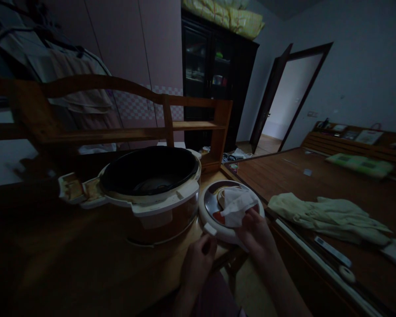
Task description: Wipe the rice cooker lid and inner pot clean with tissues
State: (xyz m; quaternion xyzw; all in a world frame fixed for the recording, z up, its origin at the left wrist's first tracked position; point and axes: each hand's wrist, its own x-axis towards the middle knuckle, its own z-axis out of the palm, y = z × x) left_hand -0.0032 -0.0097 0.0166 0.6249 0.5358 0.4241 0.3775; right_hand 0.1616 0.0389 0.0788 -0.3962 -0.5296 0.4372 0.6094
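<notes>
A round electric cooker [171,222] with a black inner pot [152,174] stands uncovered on the wooden table. Beside it on the right lies its round lid [207,204], with a pale rim and a shiny middle. My right hand [255,226] pinches a crumpled white tissue [237,204], which lies against the lid's top and hides part of it. At the lid's near edge, my left hand [199,259] has its fingers curled closed by a small white tab [210,229]; it seems to grip the lid there, though the dim light blurs the contact.
A wooden rail with a small shelf [198,125] runs behind the cooker. To the right, a low wooden bed surface [284,176] bears a pale green cloth [317,213] and a white strip-shaped object [333,252]. Clothes [82,83] hang at the left.
</notes>
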